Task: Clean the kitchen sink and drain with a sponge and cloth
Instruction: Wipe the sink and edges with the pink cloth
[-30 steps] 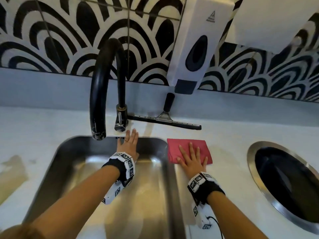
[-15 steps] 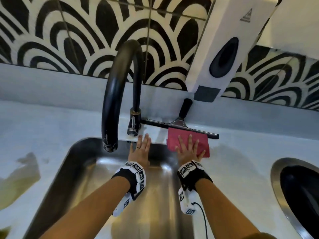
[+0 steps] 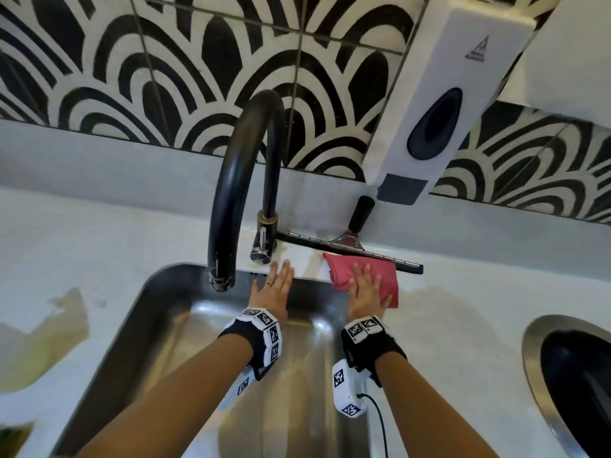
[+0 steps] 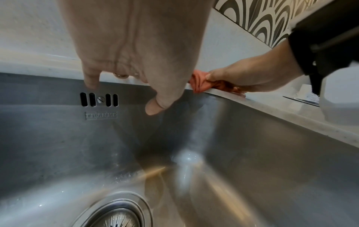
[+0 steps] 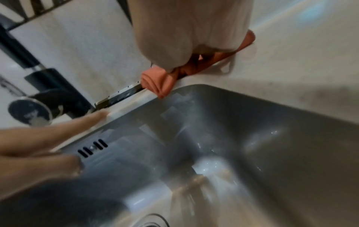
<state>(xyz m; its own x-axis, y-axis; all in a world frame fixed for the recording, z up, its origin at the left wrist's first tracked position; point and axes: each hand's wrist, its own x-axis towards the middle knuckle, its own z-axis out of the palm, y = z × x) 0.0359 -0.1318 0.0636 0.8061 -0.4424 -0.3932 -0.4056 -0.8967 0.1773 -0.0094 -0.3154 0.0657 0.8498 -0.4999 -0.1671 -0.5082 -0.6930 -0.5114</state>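
Observation:
A red cloth (image 3: 389, 279) lies bunched on the white counter at the back right corner of the steel sink (image 3: 165, 325), just in front of the squeegee. My right hand (image 3: 365, 289) presses flat on it with fingers spread. The left wrist view shows the cloth (image 4: 198, 83) under that hand (image 4: 242, 78) at the sink's edge. My left hand (image 3: 274, 289) rests with straight fingers on the sink's back rim, below the faucet base, holding nothing. The drain (image 4: 116, 218) shows at the basin's bottom. No sponge is in view.
A black arched faucet (image 3: 231, 180) stands over the sink's back edge. A squeegee (image 3: 350, 246) lies along the wall behind the cloth, under a white soap dispenser (image 3: 439, 104). A round steel-rimmed opening (image 3: 529, 345) sits at right. A yellowish stain (image 3: 43, 342) marks the left counter.
My right hand slid the cloth from beside the sink's right edge back and leftward to the corner by the squeegee, bunching it. My left hand stayed on the back rim.

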